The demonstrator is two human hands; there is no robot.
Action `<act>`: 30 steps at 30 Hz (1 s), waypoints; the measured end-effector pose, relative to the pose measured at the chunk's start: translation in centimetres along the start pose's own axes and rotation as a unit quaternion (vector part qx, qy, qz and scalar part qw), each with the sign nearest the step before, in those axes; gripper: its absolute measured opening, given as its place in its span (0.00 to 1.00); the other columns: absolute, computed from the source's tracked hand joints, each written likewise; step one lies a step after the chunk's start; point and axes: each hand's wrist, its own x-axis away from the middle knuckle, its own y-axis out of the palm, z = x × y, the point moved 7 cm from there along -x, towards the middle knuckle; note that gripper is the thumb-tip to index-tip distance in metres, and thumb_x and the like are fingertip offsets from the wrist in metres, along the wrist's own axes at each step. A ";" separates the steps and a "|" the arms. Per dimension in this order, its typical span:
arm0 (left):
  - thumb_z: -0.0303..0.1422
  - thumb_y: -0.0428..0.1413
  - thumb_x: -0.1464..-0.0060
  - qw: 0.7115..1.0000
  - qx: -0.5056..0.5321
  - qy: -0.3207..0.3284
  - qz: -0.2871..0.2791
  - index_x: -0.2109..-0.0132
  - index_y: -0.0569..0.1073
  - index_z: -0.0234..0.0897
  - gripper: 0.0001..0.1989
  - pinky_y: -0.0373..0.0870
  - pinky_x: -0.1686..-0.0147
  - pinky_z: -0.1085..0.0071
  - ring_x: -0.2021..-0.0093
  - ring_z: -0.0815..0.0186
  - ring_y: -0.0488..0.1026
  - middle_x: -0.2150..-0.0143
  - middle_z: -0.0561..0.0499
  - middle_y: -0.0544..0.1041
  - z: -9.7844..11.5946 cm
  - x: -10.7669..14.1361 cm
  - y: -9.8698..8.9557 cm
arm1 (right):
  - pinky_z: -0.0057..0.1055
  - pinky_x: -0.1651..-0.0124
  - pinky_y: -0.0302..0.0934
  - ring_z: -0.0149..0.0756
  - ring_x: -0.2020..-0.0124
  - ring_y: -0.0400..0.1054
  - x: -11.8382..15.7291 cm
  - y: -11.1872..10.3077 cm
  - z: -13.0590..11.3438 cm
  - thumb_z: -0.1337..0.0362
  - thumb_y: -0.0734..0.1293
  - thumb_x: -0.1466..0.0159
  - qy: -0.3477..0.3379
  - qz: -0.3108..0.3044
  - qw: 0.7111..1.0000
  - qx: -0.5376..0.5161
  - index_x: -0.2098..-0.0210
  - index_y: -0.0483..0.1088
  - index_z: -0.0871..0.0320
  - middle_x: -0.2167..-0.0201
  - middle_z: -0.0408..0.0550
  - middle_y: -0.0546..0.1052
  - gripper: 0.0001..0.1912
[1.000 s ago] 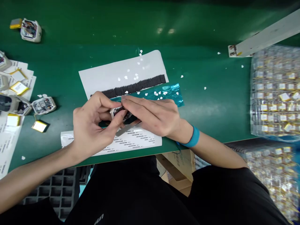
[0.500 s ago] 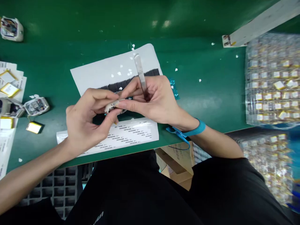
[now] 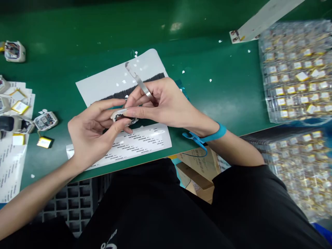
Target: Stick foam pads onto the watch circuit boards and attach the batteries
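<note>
The left-hand grip (image 3: 89, 129) holds a small white housing (image 3: 115, 113) over the green bench (image 3: 223, 100). The right-hand grip (image 3: 163, 103) touches the housing and carries a metal tool (image 3: 142, 85); a blue wristband (image 3: 215, 135) is worn on that side. Beyond, black strips (image 3: 119, 94) lie across a plain sheet (image 3: 94, 84). Open housings (image 3: 46, 120) and flat cells (image 3: 20, 107) lie at left, a cell-filled clear tray (image 3: 273, 119) at right.

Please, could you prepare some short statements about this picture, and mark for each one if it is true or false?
1. The right hand holds a metal tool. True.
2. The blue band is on the left arm. False: it is on the right arm.
3. The left hand touches the white casing. True.
4. The printed sheet lies farther from the person than the row of dark strips. False: it lies nearer.
</note>
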 end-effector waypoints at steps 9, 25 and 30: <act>0.32 0.70 0.40 1.000 -0.019 0.006 0.014 0.54 0.82 0.42 0.08 0.87 0.72 0.68 0.70 0.62 0.85 0.62 0.54 0.86 0.7 -0.3 0.0 | 0.22 0.72 0.62 0.25 0.72 0.69 0.4 1.2 0.9 0.48 0.68 0.27 0.055 -0.030 0.988 -0.144 0.60 0.76 0.60 0.73 0.42 0.77 0.20; 0.28 0.68 0.39 0.993 -0.030 0.113 -0.014 0.54 0.81 0.42 0.08 0.86 0.71 0.74 0.70 0.67 0.85 0.62 0.57 0.87 1.1 0.0 -0.1 | 0.30 0.64 0.73 0.33 0.67 0.76 0.6 -0.4 0.7 0.45 0.69 0.29 0.040 0.086 0.973 -0.212 0.69 0.79 0.54 0.72 0.43 0.80 0.22; 0.27 0.60 0.31 0.886 -0.164 0.349 -0.258 0.54 0.79 0.33 0.03 0.87 0.54 0.67 0.55 0.60 0.86 0.58 0.46 0.87 3.3 3.4 3.9 | 0.40 0.61 0.71 0.40 0.65 0.70 5.6 -4.1 -0.3 0.49 0.62 0.24 0.062 0.142 0.986 -0.054 0.69 0.81 0.48 0.68 0.47 0.79 0.23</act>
